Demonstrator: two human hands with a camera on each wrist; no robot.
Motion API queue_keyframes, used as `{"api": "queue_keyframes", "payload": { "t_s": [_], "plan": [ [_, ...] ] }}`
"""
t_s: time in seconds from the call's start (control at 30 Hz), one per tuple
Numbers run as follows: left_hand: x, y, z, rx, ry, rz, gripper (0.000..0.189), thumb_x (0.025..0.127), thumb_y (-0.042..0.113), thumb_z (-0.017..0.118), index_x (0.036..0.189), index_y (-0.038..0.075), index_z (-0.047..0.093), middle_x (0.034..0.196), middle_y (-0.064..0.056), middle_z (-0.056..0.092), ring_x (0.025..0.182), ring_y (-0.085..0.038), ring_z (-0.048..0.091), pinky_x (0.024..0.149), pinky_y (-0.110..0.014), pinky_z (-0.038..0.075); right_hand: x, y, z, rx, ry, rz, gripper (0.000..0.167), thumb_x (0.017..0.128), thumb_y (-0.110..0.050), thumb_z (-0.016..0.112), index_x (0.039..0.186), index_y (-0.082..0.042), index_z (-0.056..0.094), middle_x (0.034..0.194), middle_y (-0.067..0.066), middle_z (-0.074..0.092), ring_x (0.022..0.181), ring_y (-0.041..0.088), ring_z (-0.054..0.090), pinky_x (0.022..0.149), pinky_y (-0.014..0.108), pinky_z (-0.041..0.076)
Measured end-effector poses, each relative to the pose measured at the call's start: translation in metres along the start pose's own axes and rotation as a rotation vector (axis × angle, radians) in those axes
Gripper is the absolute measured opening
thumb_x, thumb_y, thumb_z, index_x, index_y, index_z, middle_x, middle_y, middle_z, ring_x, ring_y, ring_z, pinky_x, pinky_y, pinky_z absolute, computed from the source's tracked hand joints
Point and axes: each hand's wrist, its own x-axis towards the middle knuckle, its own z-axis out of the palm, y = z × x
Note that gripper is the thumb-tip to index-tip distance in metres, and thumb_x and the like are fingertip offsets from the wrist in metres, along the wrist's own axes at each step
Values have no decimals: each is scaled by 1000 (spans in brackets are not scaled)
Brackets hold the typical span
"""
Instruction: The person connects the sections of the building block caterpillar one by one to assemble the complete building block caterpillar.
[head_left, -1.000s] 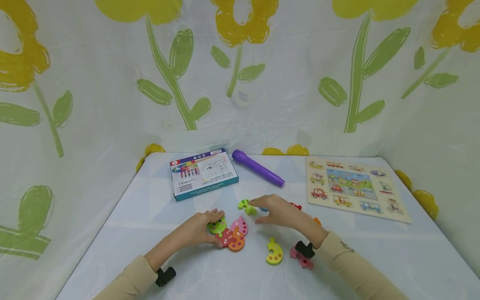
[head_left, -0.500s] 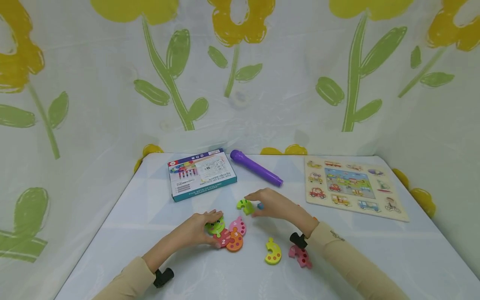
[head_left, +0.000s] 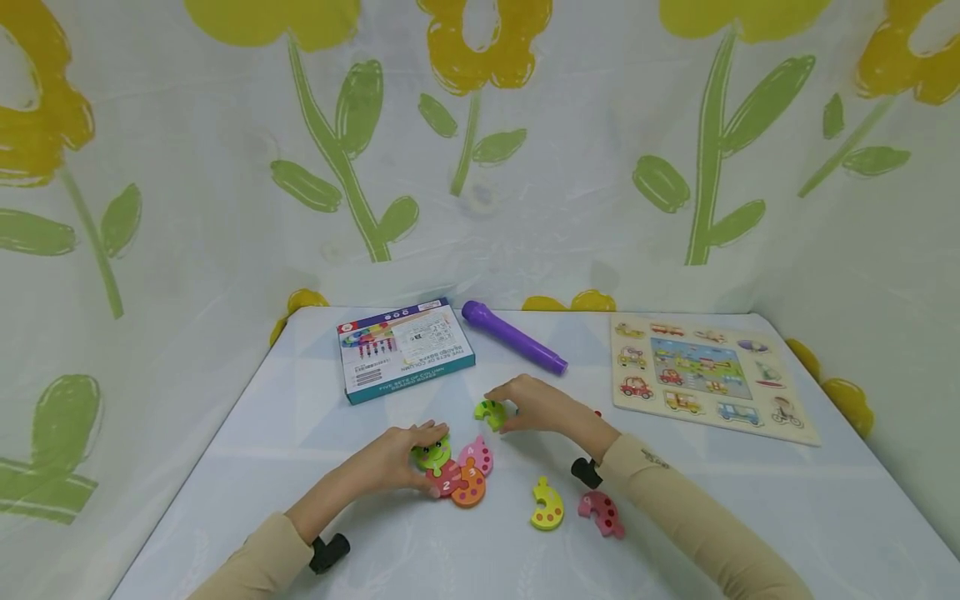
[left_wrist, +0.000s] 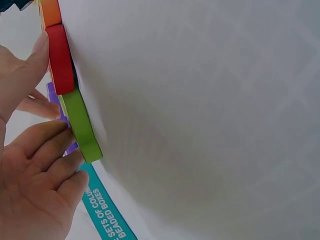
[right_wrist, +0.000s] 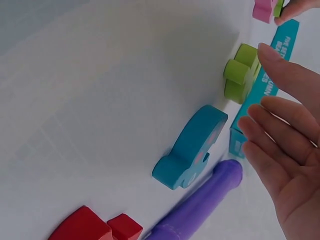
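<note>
Caterpillar of joined pieces is held between thumb and fingers of the left hand. The right hand, its thumb and fingers apart, is just beside the green piece.

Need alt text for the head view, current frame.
Left hand holds joined numbered puzzle pieces on a pale table; right hand is at a green piece. Nearer lie a yellow piece and a pink piece; farther back, a box, purple microphone and vehicle puzzle board.
</note>
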Motion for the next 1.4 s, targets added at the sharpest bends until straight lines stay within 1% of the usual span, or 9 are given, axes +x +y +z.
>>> {"api": "queue_keyframes", "payload": {
  "t_s": [0.23,0.37,0.53,0.87,1.2,1.4],
  "plan": [
    [-1,-3,-1,24,-16,16,86,70,38,85,142,10,48,147,-11,42,138,-28,36,108,-48,35,4,0,2,13,-58,38,59,77,-14,82,131,-7,60,129,5,61,119,19,57,98,31,48],
    [0,-4,-2,13,-20,21,86,70,39,85,143,10,48,147,-11,42,138,-28,36,108,-49,35,5,0,3,-2,-78,31,60,77,-10,82,133,-7,58,132,5,60,120,20,56,98,31,48],
    [-1,-4,-2,0,-22,21,86,70,38,85,142,10,48,147,-11,43,138,-28,36,108,-50,34,6,2,4,-18,-80,19,58,78,-8,80,132,-7,59,131,6,60,119,19,57,98,31,48],
    [0,-3,-2,10,-23,20,86,70,39,84,143,10,48,147,-11,43,138,-28,36,108,-50,35,6,3,4,3,-80,18,56,80,-9,79,132,-8,59,133,6,59,120,20,57,97,32,49],
    [0,-3,-2,10,-26,16,85,71,38,85,142,10,48,147,-12,43,138,-29,36,107,-50,36,2,3,3,44,-58,18,54,80,-10,78,131,-4,59,130,8,61,121,22,56,100,35,47],
    [0,-2,-2,8,-34,-6,86,71,38,84,143,11,48,148,-12,42,138,-30,36,107,-51,36,-3,6,3,37,-11,-33,54,81,-12,79,130,-4,59,129,8,61,119,21,58,100,35,47]
  ]
}}
